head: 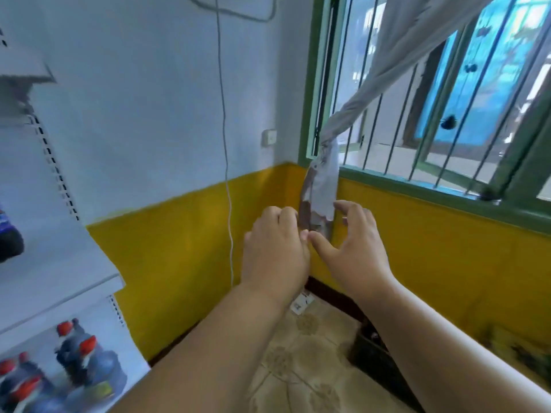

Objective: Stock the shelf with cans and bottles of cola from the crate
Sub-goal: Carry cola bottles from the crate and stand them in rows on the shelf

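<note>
White metal shelf (53, 272) at far left, flat boards on slotted uprights. On its lower level, dark plastic cola bottles with red caps (74, 350) stand upright, long axis vertical, caps up, blurred. They sit well apart from both hands, down-left of them. Left hand (275, 251) mid-frame, fingers loosely curled, holding nothing I can make out. Right hand (353, 242) just beside it, fingers spread wide, thumb tip near the left hand's thumb. Behind them hangs the frayed end of a grey cloth curtain (323, 186) against the yellow wall. Dark crate (372, 350) on the patterned floor tiles at lower right, contents unclear.
</note>
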